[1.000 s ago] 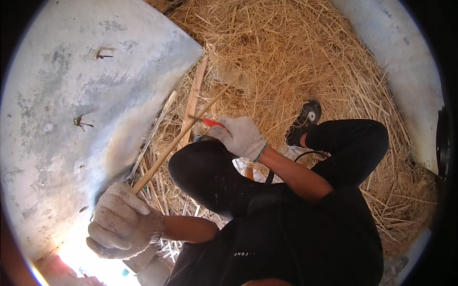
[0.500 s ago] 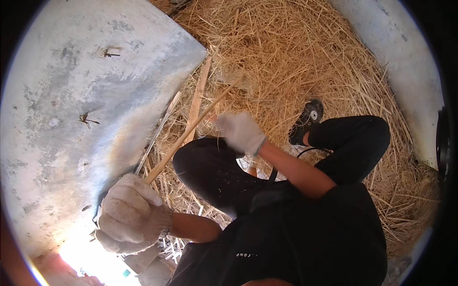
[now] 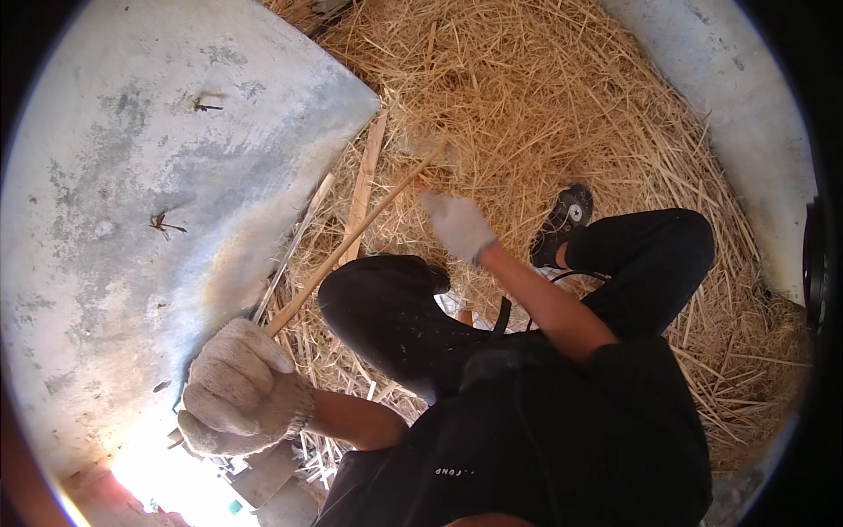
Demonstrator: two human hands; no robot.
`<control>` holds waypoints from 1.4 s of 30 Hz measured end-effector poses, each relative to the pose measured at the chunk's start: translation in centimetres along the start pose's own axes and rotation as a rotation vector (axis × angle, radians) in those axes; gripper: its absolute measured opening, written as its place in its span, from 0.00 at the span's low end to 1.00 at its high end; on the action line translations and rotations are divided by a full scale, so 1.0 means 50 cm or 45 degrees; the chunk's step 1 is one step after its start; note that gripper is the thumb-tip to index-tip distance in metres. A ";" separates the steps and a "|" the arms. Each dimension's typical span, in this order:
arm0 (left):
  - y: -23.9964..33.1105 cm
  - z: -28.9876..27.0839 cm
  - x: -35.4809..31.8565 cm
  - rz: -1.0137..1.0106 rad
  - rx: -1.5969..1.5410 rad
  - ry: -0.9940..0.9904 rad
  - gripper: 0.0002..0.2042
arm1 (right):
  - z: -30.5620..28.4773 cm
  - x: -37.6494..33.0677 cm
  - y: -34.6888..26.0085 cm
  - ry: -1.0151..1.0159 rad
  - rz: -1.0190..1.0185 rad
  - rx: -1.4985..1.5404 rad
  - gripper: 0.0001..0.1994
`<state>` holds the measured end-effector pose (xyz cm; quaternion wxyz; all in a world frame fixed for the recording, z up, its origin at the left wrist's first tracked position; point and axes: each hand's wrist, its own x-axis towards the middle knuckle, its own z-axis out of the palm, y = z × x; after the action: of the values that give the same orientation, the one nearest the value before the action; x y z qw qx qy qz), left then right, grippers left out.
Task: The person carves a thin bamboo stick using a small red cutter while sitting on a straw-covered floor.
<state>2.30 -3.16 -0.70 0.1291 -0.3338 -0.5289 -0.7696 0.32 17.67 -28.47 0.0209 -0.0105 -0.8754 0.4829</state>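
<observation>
My left hand (image 3: 235, 386), in a pale knitted work glove, is closed around the near end of a long thin wooden strip (image 3: 351, 237). The strip slants away up and to the right, its far end reaching over the straw. Beside that far part, my right hand (image 3: 458, 227), also gloved, has its fingers curled together. A small reddish bit shows at its fingertips; what it belongs to is hidden. Whether the right hand touches the strip cannot be told.
Loose straw and thin shavings (image 3: 527, 97) cover the floor. A weathered whitish wall (image 3: 132, 176) with small sprigs stands at left, another pale wall (image 3: 746, 114) at right. A flat wooden slat (image 3: 363, 193) lies near the left wall's corner. My bent legs (image 3: 378, 307) lie below the right hand.
My right hand has moved a little right and farther from me, away from the strip's middle. The left hand and the strip have hardly moved.
</observation>
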 end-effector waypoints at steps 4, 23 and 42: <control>-0.013 -0.040 -0.001 0.007 -0.119 -0.067 0.23 | -0.020 0.031 0.024 -0.145 0.280 -0.140 0.33; 0.000 0.000 0.010 0.017 0.032 0.047 0.27 | -0.053 0.008 -0.095 -0.205 0.178 0.249 0.35; -0.004 -0.018 0.015 -0.006 -0.052 0.039 0.23 | -0.060 -0.008 -0.134 -0.151 -0.291 0.032 0.30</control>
<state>1.28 -3.78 -0.56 0.1285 -0.3234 -0.5117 -0.7855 0.86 16.63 -21.23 0.0242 0.1179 -0.8645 0.4881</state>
